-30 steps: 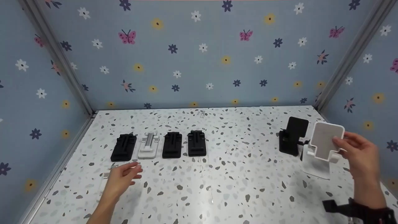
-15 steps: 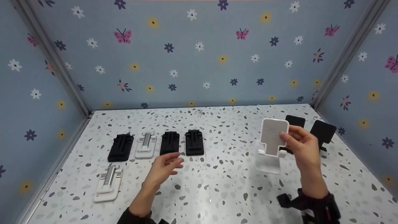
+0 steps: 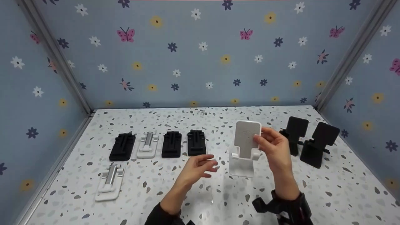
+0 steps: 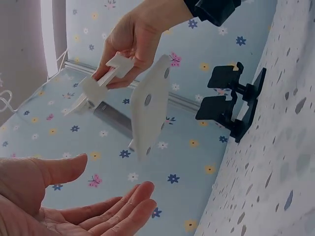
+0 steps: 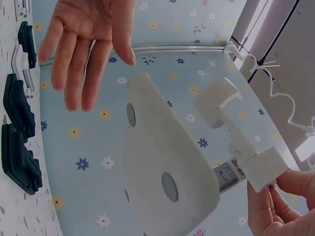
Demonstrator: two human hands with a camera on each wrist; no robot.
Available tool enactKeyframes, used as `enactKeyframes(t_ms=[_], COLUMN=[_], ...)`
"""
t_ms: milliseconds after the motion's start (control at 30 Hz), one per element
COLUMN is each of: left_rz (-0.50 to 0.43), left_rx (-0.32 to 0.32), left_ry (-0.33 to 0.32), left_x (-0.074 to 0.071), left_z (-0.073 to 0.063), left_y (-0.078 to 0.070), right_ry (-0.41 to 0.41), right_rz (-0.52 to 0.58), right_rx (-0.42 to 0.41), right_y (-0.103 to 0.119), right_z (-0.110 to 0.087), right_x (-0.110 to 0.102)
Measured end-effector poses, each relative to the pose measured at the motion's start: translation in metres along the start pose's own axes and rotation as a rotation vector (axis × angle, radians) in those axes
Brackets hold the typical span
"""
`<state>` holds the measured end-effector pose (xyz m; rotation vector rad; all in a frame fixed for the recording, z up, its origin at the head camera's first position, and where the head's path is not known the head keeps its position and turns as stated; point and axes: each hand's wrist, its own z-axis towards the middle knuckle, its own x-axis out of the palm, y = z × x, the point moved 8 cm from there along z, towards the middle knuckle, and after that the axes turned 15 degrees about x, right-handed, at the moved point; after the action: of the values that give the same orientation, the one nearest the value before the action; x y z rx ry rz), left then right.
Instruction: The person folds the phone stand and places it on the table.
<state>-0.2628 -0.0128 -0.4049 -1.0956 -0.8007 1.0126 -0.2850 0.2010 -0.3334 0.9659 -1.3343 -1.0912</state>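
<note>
My right hand (image 3: 276, 150) pinches the edge of the upper plate of a white phone stand (image 3: 247, 137), which is unfolded and lifted off the table. In the right wrist view the underside of the stand's base (image 5: 157, 162) shows grey round pads, with a silver stem joining it to the holder. My left hand (image 3: 197, 170) hovers left of the stand, fingers loosely extended, holding nothing. The left wrist view shows that hand (image 4: 88, 201) palm up below the stand (image 4: 147, 105), apart from it.
Two unfolded black phone stands (image 3: 297, 131) (image 3: 320, 143) stand on the speckled table (image 3: 200, 203) at the right. Folded flat at the left lie several black stands (image 3: 172, 143) and two white ones (image 3: 148, 145) (image 3: 110, 182). Flower-patterned panels (image 3: 187, 62) enclose the back and sides.
The right hand has carried the white phone stand leftward from beside the black stands toward the middle. My left hand has moved right, away from the folded stands, toward it.
</note>
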Motion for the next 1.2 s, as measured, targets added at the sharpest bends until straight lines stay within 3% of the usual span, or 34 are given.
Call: enactKeyframes(t_ms=[233,533,767,933,1200], left_rz=[-0.083,-0.185,-0.250,-0.248,-0.225], left_rx=[-0.031,-0.051,-0.023,0.013,0.029], left_ry=[0.006,-0.006,-0.066,-0.113,-0.124], left_x=[0.020,0.034,0.034,0.031,0.030], left_z=[0.007,0.007,0.006,0.005,0.006], left_y=[0.000,0.004,0.004,0.000,0.002], right_ry=[0.025,0.010,0.018,0.096,0.158], right_rz=[0.033,0.029,0.013,-0.024,-0.133], right_rx=[0.009,-0.003,0.002,0.044,0.059], right_y=[-0.004,-0.005,-0.005,-0.007,-0.007], right_z=[-0.002,-0.005,-0.006,-0.007,-0.009], right_x=[0.016,0.017,0.019,0.024,0.028])
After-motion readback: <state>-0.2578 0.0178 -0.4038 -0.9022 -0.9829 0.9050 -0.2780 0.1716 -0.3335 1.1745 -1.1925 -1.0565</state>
